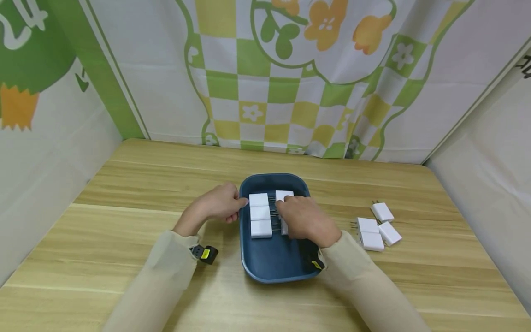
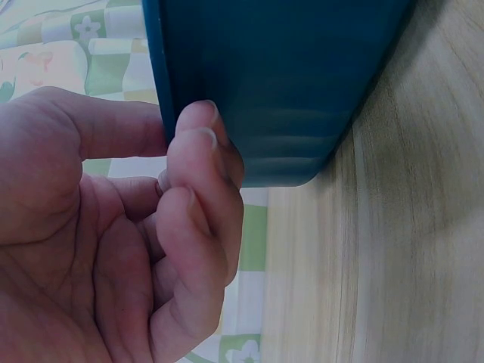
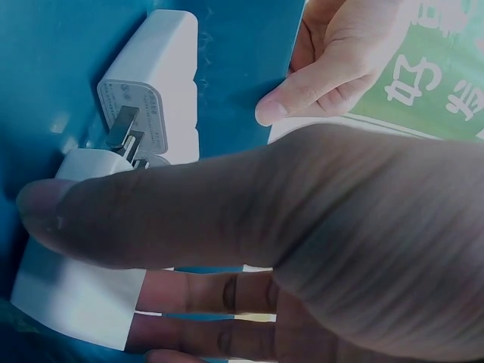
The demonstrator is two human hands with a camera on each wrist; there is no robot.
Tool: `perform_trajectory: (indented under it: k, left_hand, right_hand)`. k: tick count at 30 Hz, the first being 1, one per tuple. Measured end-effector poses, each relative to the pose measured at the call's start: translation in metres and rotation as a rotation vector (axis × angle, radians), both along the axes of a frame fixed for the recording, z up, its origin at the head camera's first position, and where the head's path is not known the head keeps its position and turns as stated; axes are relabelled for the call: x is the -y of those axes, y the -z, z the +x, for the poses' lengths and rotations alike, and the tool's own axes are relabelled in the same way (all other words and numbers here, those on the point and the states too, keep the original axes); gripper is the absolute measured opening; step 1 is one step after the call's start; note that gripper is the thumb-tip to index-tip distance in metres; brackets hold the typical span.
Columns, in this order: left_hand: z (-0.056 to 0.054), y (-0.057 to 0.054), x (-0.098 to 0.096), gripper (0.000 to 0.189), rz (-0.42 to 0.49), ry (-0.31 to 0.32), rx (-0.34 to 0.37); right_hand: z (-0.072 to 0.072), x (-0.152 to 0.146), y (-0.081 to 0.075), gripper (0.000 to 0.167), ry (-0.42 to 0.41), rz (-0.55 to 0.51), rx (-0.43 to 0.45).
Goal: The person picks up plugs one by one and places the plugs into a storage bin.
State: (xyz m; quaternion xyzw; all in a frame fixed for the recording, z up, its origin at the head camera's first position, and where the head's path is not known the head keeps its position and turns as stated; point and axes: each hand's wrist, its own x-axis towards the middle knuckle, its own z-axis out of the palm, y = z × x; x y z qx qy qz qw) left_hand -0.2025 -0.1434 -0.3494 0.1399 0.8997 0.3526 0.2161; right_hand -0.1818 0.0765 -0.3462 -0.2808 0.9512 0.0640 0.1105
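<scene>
Left hand [image 1: 221,203] pinches the left edge of the blue tray [image 1: 269,263]. Right hand [image 1: 304,219] grips a white adapter [image 3: 79,295] near the tray's right edge, opposite three adapters [image 1: 260,213]; four loose adapters [image 1: 381,212] lie toward the right edge of the worktop [image 1: 435,276].

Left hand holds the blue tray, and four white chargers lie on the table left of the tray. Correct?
One slip: the head view shows the four white chargers on the table right of the blue tray. The left hand does hold it.
</scene>
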Motion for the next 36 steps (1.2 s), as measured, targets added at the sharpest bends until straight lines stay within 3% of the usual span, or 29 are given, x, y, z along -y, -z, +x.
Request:
perform_trajectory:
  k: [20,32,36]
  left_hand:
    - [-0.001,0.001,0.000,0.043,0.002,-0.004,0.002]
    - [0.000,0.000,0.000,0.043,-0.001,-0.011,0.010]
    - [0.000,-0.001,-0.001,0.042,0.001,-0.014,0.014]
  right_hand:
    - [0.000,-0.002,0.000,0.036,-0.023,-0.039,-0.045]
    - [0.005,-0.005,-0.020,0.046,-0.014,-0.097,-0.020]
    - [0.008,-0.009,-0.027,0.041,-0.020,-0.110,-0.045]
